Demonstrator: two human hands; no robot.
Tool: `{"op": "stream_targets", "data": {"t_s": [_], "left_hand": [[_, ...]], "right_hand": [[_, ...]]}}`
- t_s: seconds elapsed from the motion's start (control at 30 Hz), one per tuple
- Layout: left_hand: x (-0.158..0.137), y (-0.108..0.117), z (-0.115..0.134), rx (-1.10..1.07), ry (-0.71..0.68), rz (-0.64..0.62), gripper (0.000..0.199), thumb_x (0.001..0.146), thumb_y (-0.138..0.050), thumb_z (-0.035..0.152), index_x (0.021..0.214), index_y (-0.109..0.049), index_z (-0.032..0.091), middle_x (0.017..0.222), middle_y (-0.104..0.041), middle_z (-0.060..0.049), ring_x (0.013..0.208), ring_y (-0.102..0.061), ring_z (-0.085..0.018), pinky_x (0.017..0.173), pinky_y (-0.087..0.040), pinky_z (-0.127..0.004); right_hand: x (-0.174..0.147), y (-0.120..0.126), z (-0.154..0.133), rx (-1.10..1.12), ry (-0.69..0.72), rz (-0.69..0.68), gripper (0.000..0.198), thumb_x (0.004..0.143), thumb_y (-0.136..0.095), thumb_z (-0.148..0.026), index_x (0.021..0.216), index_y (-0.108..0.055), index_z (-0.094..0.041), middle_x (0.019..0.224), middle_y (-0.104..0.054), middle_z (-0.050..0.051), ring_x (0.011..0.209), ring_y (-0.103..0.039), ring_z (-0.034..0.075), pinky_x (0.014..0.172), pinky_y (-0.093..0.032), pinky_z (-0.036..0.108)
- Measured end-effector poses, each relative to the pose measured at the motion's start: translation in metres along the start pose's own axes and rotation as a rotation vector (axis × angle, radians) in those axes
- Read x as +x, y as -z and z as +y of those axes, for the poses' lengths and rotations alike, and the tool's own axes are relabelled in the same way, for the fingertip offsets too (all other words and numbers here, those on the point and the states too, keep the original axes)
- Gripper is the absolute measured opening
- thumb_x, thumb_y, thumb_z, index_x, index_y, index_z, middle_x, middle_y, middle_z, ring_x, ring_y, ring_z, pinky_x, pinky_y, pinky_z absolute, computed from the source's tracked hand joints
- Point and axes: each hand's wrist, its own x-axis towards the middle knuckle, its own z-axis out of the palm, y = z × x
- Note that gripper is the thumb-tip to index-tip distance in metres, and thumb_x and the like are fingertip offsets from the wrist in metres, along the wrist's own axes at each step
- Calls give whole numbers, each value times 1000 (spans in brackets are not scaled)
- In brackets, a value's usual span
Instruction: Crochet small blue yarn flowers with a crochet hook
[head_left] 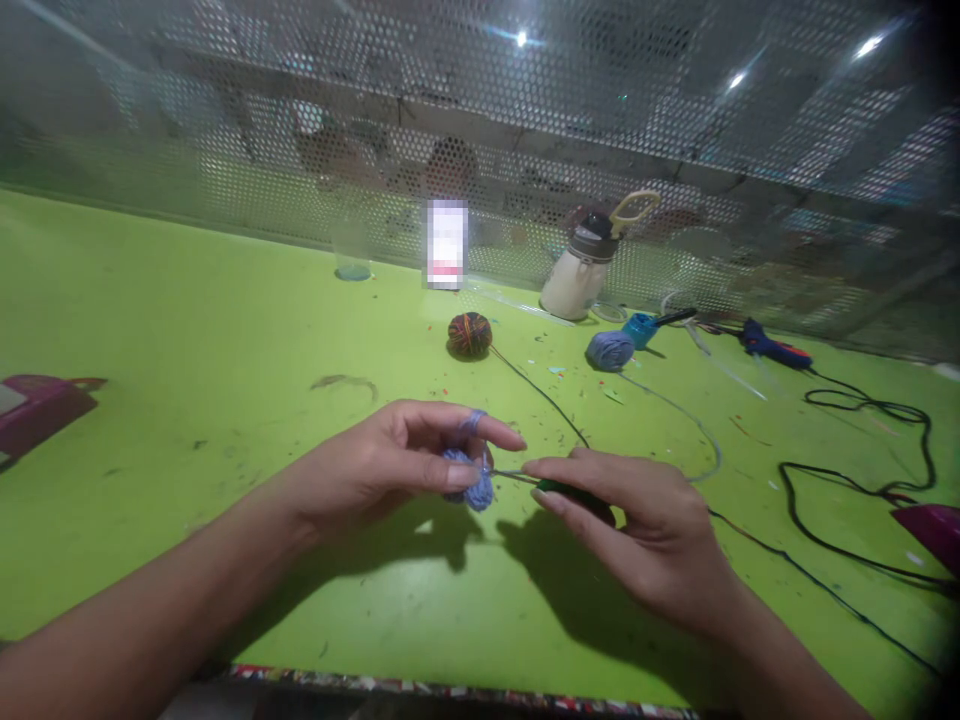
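Between the thumb and fingers of my left hand [397, 455] is a small lavender crochet piece [478, 492]. Lavender yarn loops around that hand's raised index finger. My right hand [645, 510] grips a crochet hook [574, 495] by its dark green handle, and the metal shaft points left and meets the crochet piece. Farther back on the table sits a lavender yarn ball [610, 350], its strand curving toward my right hand. A multicoloured yarn ball [469, 334] lies beyond my left hand, with a dark strand running right, passing behind my right hand.
A perforated metal panel [262, 190] borders the back of the green table [187, 330]. Along it stand a clear cup [352, 255], a blurred-out phone [446, 245] and a pale bottle [576, 275]. A blue glue gun [772, 345] and its black cord [787, 490] lie at right.
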Motion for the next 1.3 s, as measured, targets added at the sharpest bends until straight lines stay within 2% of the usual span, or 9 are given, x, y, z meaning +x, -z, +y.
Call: {"op": "stream_targets", "data": {"t_s": [0.37,0.63,0.8,0.93,1.0,1.07,1.17,1.23,1.3], "left_hand": [[0,2,0,45,26,-29,30,75,-76,16,103,-77,26,85,-63,1,77,-56,-11,74,-44,-22],[-1,4,0,59,11,-15,21,74,-76,17,93,-79,27,83,-68,0,78,-58,-13,78,-44,-26],[2,3,0,52,-49,-58,4,74,-73,15,72,-76,17,75,-65,-2,72,-58,-14,77,-45,-29],[6,1,-5,9,-38,-43,12,73,-74,10,66,-66,15,74,-63,0,70,-56,-12,73,-44,-26],[7,1,-7,3,-16,-8,15,71,-76,8,78,-65,15,75,-63,1,70,-57,-11,71,-45,-25],[7,0,-7,33,-10,35,43,71,-77,7,109,-62,20,78,-64,2,73,-60,-12,72,-46,-26],[6,-3,-5,168,-23,83,92,74,-76,10,148,-27,31,80,-65,2,77,-63,-16,73,-48,-30],[5,-6,-4,331,-66,133,96,77,-73,11,153,-18,32,79,-63,2,77,-62,-18,74,-48,-32],[4,-11,-4,508,-114,201,89,80,-68,12,153,-21,33,79,-60,2,79,-60,-18,76,-48,-33]], "right_hand": [[0,-2,-2,14,8,20,17,88,-63,-12,101,-71,-17,67,-66,2,51,-56,12,49,-41,25],[-2,6,-2,31,-7,-31,19,88,-62,-14,101,-72,-23,64,-67,0,52,-58,13,50,-43,25],[0,3,0,235,-154,-81,14,86,-67,-17,96,-76,-22,78,-75,3,65,-67,15,57,-49,25],[1,-9,2,506,-381,-114,11,83,-69,-24,89,-78,-19,70,-73,2,55,-60,13,47,-42,24],[1,-14,2,579,-470,-96,13,82,-70,-26,88,-77,-17,66,-69,2,52,-55,11,43,-37,23],[1,-17,1,566,-500,-79,13,82,-69,-26,89,-76,-17,69,-69,3,55,-55,12,45,-38,23],[2,-19,-1,509,-488,-92,12,83,-67,-22,90,-75,-18,74,-69,4,62,-57,14,51,-42,24],[3,-21,-2,541,-539,-109,11,82,-67,-23,89,-74,-18,72,-67,3,60,-53,12,49,-39,23],[4,-25,-2,655,-656,-114,14,82,-70,-29,89,-73,-17,62,-60,-1,51,-46,10,43,-32,21]]}}
